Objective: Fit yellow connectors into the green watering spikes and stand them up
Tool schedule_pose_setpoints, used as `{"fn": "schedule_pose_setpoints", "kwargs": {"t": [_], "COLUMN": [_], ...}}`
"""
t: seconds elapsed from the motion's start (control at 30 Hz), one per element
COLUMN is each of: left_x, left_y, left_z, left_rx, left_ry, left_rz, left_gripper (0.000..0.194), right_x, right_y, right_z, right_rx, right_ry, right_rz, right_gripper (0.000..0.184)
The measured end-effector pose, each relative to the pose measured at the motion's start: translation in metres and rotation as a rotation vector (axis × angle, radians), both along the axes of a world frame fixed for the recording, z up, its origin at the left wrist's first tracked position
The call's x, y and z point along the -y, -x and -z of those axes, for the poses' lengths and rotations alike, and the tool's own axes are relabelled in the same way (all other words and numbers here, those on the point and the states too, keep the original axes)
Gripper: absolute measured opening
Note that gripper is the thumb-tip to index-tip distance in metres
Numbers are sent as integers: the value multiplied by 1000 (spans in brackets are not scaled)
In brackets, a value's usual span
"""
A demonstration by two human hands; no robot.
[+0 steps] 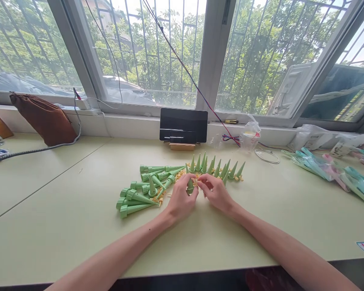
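Note:
My left hand [183, 196] is closed, with a green plastic spike [190, 186] showing between its thumb and fingers. Close against it, my right hand [216, 193] pinches thumb and forefinger together; whatever lies between those tips is too small to make out. Small yellow plastic parts [179, 173] lie about the fingers. To the left is a pile of green ribbed-cap spikes [136, 203] lying on their sides. Behind and right of the hands, several green cones [219, 166] stand point up, with yellow pieces at their bases.
A black tablet [183, 123] leans on a stand at the back of the pale table [79, 234]. At the left stands a brown pouch [45, 121] beside a cable. A plastic cup in a bag [250, 135] and wrapped packets [312, 163] lie back right.

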State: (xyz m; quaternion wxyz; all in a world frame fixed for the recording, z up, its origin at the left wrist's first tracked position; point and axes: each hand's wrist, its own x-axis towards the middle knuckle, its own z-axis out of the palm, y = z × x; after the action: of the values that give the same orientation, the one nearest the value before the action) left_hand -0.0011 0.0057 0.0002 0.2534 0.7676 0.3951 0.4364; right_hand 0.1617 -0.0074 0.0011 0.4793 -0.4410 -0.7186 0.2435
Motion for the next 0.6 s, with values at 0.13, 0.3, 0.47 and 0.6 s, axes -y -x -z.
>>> {"fn": "schedule_pose_setpoints", "kwargs": {"t": [0.13,0.3,0.47,0.6], "left_x": [0,1,2,3], "left_y": [0,-1,-2,-2], "left_z": [-2,-5,-7,-10], "left_rx": [18,103,285,383], "left_ry": [10,108,243,364], "left_rz": [18,67,125,132], "left_gripper": [20,23,47,64], "right_x": [0,-1,0,1], "right_y": [0,0,0,1], "right_z": [0,2,2,0], "right_rx": [-5,1,-1,-15], "right_ry": [-3,-5,1,8], "right_rz": [4,9,7,-1], "right_gripper": [25,23,20,21]}}
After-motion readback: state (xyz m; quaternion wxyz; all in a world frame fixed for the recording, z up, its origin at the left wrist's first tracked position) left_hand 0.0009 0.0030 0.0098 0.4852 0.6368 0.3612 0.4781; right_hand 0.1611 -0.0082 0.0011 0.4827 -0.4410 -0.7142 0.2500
